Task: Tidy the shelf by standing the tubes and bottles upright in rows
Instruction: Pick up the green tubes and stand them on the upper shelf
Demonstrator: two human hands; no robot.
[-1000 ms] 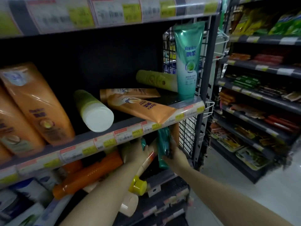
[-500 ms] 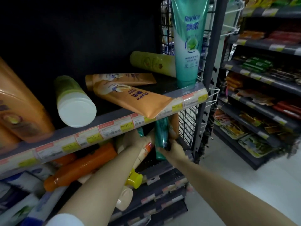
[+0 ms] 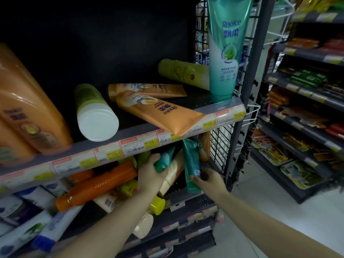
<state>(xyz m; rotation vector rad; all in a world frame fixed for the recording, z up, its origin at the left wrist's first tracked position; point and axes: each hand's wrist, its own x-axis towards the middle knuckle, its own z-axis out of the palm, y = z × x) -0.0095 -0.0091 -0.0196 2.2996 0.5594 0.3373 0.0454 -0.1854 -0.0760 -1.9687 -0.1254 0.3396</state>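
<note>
little done: one green rejoice tube stood upright at 1 o'clock; orange rejoice tubes left flat. lower shelf (6 o'clock): teal tube gripped by left hand, teal tube grasped by right hand.

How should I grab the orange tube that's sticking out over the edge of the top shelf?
Take the orange tube by its flat crimped end, which pokes out over the shelf edge. Come from the front and pinch it top and bottom. That end is thin, wide and nearest; the cap end lies farther back against another tube.
</note>
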